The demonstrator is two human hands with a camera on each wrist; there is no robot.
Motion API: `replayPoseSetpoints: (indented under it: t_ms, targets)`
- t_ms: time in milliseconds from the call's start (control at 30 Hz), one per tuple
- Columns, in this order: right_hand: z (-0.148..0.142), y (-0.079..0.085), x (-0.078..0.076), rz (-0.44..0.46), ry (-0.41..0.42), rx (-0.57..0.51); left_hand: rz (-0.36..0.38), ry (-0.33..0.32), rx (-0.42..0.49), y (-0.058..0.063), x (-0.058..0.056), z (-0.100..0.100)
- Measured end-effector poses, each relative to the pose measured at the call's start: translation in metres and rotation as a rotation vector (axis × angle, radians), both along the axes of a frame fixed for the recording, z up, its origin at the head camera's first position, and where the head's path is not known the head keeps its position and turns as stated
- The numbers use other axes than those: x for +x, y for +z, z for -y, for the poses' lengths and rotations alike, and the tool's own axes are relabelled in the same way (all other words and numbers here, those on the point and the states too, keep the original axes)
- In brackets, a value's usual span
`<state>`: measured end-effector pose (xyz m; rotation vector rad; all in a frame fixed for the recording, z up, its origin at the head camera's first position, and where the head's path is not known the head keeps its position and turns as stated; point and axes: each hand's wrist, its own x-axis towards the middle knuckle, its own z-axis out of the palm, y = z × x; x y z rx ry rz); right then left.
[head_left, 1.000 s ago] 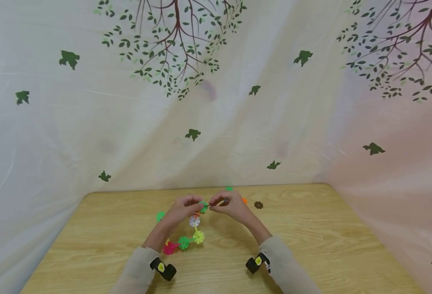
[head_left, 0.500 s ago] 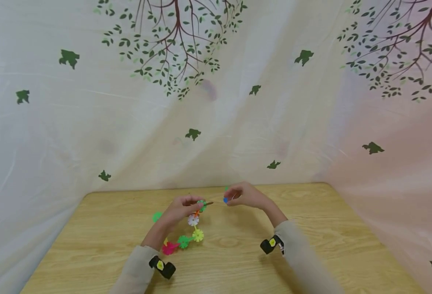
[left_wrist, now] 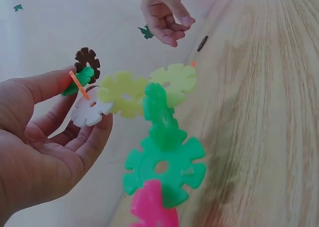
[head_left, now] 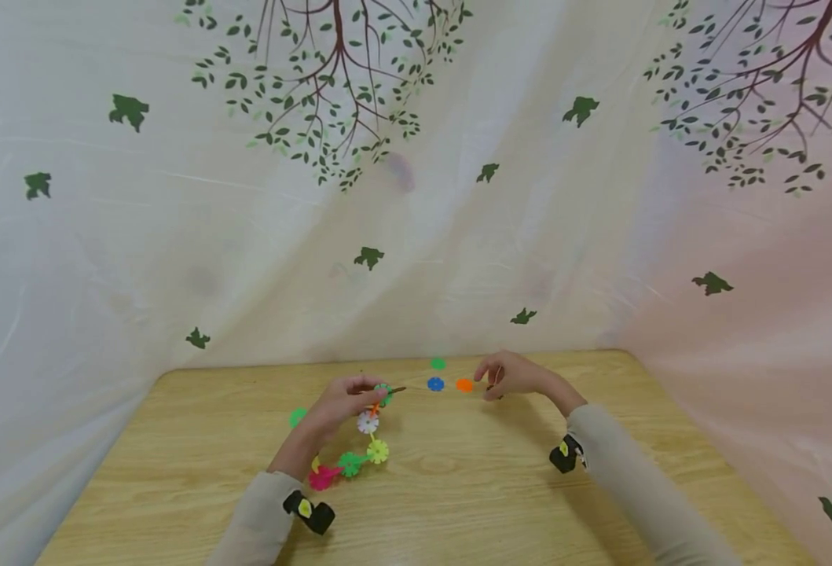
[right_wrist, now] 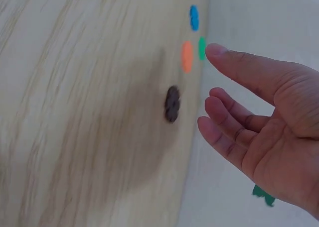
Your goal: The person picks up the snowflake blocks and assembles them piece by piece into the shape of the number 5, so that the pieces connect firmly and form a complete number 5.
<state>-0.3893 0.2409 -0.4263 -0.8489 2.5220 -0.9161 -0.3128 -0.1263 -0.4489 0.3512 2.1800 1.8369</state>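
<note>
My left hand (head_left: 345, 399) pinches a green flower-shaped disc (left_wrist: 79, 82) in a chain of interlocking snowflake discs. A brown disc (left_wrist: 87, 62) is slotted into its far side. From the green one hang an orange disc (left_wrist: 79, 85), a white disc (left_wrist: 90, 112), yellow discs (left_wrist: 122, 93), another green disc (left_wrist: 164, 162) and a pink disc (left_wrist: 154, 207). My right hand (head_left: 518, 376) hovers over the table's back right, thumb and fingers apart and holding nothing. Just beyond its fingertips lies a loose brown disc (right_wrist: 172, 104), mostly hidden by the hand in the head view.
Loose blue (head_left: 435, 384), orange (head_left: 464, 385) and green discs (head_left: 437, 363) lie near the back edge of the wooden table (head_left: 472, 487), left of my right hand. Another green disc (head_left: 298, 417) shows beside my left forearm. A printed cloth (head_left: 416, 299) hangs behind the table.
My right hand has left the brown disc on the chain and moved right, past the blue and orange discs, to the loose brown one. My left hand keeps hold of the chain, nearly still.
</note>
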Motion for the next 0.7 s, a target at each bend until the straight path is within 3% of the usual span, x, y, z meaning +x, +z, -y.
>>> replayPoseSetpoints:
  t_ms: [400, 700]
  targets:
    - [-0.023, -0.02, -0.006, -0.045, -0.084, 0.044, -0.041, 0.012, 0.059, -0.003, -0.002, -0.002]
    - [-0.023, -0.034, -0.009, -0.056, -0.1, -0.01, -0.059, 0.052, 0.077, -0.003, -0.003, -0.003]
